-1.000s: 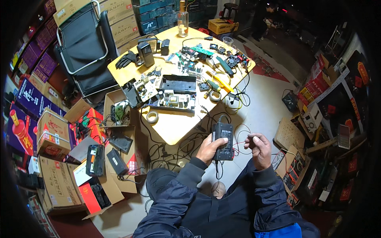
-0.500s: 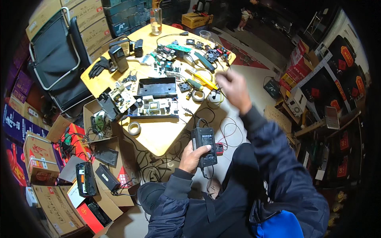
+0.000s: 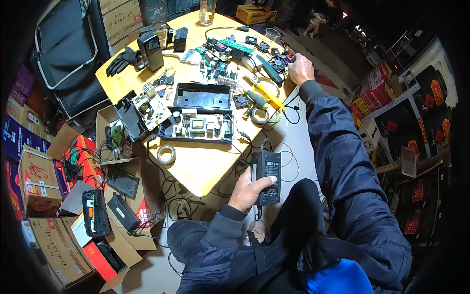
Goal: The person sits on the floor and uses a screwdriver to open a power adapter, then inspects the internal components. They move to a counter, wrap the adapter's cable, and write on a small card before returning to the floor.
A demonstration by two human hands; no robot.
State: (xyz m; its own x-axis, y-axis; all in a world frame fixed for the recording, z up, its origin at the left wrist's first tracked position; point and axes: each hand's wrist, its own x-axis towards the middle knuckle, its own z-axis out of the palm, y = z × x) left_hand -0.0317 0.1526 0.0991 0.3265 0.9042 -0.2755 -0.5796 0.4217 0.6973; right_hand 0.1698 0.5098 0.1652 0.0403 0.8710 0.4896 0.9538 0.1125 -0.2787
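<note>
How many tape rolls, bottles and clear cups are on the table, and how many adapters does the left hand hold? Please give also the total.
Tape rolls: 2
Bottles: 1
Clear cups: 1
Adapters in left hand: 1
Total: 5

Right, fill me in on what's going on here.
Someone is seated by a yellow table strewn with electronic parts. Their left hand grips a black power adapter off the table's near corner. Their right hand is stretched out to the table's right side, beside a small black fan; whether it holds anything is hidden. On the table, an exposed circuit board sits in an open black case.
</note>
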